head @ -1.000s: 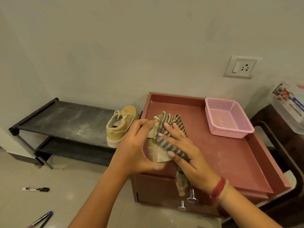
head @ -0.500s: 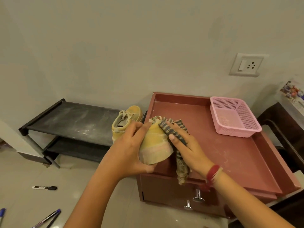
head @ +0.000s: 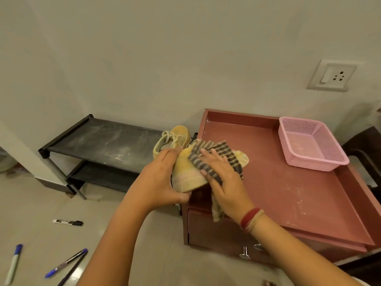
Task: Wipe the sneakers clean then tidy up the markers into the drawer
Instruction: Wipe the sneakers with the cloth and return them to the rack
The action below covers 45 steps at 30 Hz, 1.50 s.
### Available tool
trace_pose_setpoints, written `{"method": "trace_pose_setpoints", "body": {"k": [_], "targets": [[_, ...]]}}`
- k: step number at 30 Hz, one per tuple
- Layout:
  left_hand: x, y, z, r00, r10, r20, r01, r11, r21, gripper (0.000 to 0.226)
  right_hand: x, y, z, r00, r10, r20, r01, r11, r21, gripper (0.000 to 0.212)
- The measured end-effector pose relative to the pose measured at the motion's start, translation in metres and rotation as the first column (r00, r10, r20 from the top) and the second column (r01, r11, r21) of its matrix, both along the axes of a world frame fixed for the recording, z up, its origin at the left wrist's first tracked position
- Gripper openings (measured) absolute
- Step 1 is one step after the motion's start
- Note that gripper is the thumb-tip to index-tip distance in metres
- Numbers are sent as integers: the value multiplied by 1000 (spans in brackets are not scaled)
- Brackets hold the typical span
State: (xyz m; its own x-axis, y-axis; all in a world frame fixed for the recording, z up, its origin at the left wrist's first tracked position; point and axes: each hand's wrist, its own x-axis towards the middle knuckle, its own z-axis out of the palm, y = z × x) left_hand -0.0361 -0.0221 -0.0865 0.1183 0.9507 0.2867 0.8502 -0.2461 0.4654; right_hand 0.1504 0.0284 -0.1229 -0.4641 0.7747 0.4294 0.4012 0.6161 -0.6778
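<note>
Here, at frame centre, the left hand (head: 162, 178) grips a yellow sneaker (head: 187, 176), fingers (head: 171, 153) curled round it, above the red worktop (head: 288, 193) at its near edge. The right hand (head: 224, 182) presses a striped cloth (head: 214, 153) onto it, fingers flat. Hard rubbing could twist the sneaker loose onto the floor (head: 31, 203); markers (head: 68, 222) lie there, lower left.

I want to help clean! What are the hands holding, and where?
The left hand grips the yellow sneaker by its left side, thumb underneath; the right hand presses the striped cloth flat on it.
</note>
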Motion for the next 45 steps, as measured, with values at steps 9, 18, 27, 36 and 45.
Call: {"method": "trace_pose_setpoints", "body": {"k": [9, 18, 27, 36, 45], "targets": [[1, 3, -1, 999, -8, -44, 8, 1000, -6, 106, 22, 8, 5, 993, -78, 85, 82, 996, -42, 40], [6, 5, 2, 994, 13, -110, -13, 1000, 4, 108, 46, 18, -3, 982, -114, 151, 118, 993, -19, 47], [14, 7, 4, 986, 11, -167, -5, 999, 38, 107, 56, 19, 1, 930, -207, 302, 207, 978, 33, 44], [18, 6, 6, 990, -35, -138, 41, 998, 38, 104, 44, 12, 5, 980, -135, 143, 144, 988, -59, 44], [17, 5, 5, 991, -79, -110, 84, 996, 39, 100, 36, 14, 13, 984, -112, 139, 128, 985, -113, 40]]}}
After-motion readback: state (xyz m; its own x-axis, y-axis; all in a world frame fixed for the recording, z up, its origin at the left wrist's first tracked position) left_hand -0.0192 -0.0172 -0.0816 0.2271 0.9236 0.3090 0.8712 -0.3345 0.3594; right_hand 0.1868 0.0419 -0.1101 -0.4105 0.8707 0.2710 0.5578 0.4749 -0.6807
